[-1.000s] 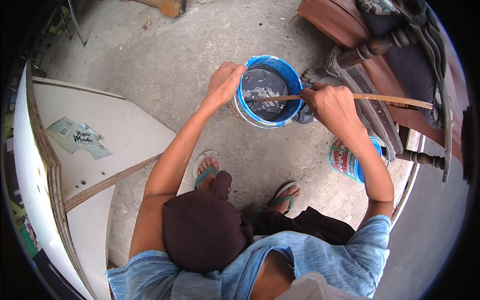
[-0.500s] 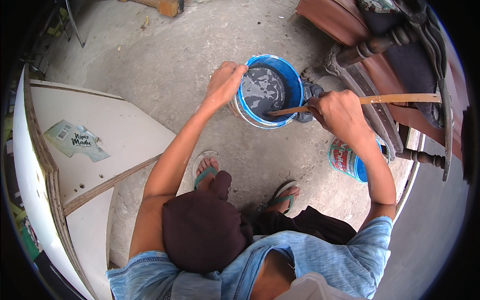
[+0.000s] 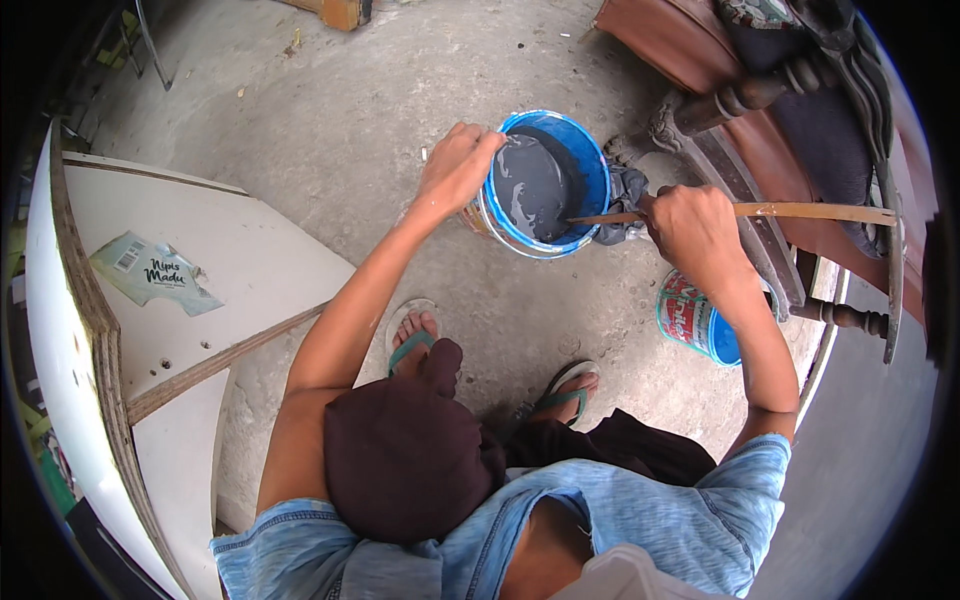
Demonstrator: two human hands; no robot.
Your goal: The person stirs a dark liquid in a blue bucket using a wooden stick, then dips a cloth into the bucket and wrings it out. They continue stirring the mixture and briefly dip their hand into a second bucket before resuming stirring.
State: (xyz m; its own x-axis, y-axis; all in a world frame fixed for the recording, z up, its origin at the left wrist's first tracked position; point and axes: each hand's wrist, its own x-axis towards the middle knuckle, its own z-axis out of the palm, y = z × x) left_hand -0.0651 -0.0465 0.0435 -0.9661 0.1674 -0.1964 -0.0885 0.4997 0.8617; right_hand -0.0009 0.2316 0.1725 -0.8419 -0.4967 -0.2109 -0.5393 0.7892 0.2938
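Observation:
A blue-rimmed paint bucket [image 3: 601, 178] stands tilted toward me on the concrete, with dark grey paint [image 3: 535, 185] inside. My left hand [image 3: 458, 170] is closed over the bucket's left rim. In my right hand [image 3: 695, 230], fingers wrapped round it, is a long thin wooden stick [image 3: 815, 211]. The stick's far part sticks out to the right past my fist, while its other end dips into the paint near the right inner wall. A crumpled dark grey cloth or bag [image 3: 626, 200] lies against the bucket's right side, partly behind the stick.
A smaller blue bucket [image 3: 690, 322] with a red label sits below my right wrist. Dark carved wooden furniture [image 3: 760, 100] with brown upholstery fills the upper right. White wooden panels [image 3: 200, 230] stand at left. My sandalled feet [image 3: 412, 335] are on the concrete floor below the bucket.
My right hand has moved slightly right, taking the stick with it; the dipped end has shifted right in the paint. The light streaks on the paint have changed shape. My left hand stays on the rim.

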